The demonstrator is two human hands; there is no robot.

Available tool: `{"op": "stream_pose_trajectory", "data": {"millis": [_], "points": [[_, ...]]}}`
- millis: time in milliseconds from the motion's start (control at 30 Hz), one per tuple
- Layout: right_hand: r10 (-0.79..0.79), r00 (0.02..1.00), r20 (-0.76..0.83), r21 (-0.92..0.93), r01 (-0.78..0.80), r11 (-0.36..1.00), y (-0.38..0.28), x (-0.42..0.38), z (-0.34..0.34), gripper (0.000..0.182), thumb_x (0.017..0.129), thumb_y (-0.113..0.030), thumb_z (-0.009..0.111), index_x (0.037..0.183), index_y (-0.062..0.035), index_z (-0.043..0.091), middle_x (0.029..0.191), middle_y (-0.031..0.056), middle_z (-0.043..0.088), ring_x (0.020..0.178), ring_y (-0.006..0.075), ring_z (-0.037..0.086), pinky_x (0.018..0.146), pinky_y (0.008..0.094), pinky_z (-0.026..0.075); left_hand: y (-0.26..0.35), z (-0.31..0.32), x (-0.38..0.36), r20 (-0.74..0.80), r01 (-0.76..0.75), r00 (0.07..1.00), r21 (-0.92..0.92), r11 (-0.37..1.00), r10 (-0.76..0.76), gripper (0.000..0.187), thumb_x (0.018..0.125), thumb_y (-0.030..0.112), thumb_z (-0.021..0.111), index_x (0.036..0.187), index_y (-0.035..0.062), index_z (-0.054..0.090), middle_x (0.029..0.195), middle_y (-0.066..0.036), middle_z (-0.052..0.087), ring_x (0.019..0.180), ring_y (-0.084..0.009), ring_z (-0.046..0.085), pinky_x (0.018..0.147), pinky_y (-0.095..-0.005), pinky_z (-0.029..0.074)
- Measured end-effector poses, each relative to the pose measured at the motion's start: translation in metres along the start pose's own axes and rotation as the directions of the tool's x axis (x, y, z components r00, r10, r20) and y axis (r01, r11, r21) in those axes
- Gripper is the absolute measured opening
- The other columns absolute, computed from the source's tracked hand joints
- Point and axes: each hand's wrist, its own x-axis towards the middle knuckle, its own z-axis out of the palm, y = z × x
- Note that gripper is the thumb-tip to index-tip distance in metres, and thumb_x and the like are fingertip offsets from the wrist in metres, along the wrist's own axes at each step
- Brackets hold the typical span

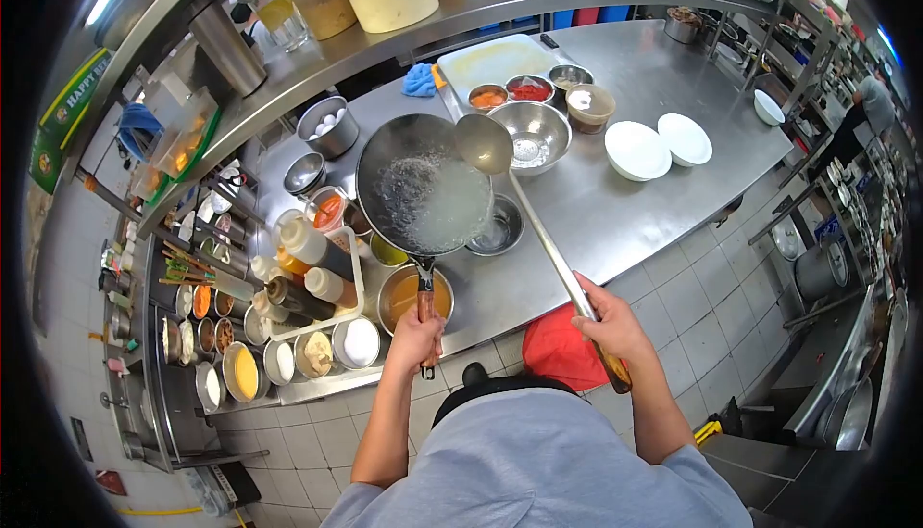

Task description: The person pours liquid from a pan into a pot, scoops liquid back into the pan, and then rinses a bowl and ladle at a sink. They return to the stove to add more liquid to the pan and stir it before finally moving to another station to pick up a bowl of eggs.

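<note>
My left hand [415, 339] is wrapped round the wooden handle of a dark wok [389, 158], which is held above the steel counter [654, 95]. Cloudy, bubbly liquid [437, 203] lies in the wok. A long steel ladle [543, 230] is gripped near its wooden end by my right hand [611, 321]. The ladle's bowl [484, 143] is over the wok's right edge, beside an empty-looking steel bowl [529, 134]. Partly under the wok's right side sits a smaller steel bowl [500, 225]. Brown liquid fills a bowl [396, 299] behind the wok handle.
Squeeze bottles [306, 239] and seasoning bowls [245, 374] crowd the left. White bowls [637, 151] stand at right. A cutting board [500, 59] and small ingredient bowls [529, 88] are farther back, under a shelf [461, 13]. Another person [875, 100] is at far right.
</note>
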Motion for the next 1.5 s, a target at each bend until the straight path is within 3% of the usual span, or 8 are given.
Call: {"op": "stream_pose_trajectory", "data": {"millis": [1500], "points": [[-0.005,1.0,0.001,-0.024,0.005,1.0,0.009,-0.01,-0.015,0.068,0.086,-0.004,0.063,0.148,-0.0099,0.037,0.084,-0.0023,0.052,0.065,0.006,0.048,0.061,0.0236,0.046,-0.002,0.015,0.001,-0.12,-0.085,0.985,0.288,0.954,0.124,0.013,0.083,0.009,0.058,0.094,0.0043,0.051,0.063,-0.002,0.051,0.042,-0.0118,0.05,0.04,-0.0277,0.042]]}}
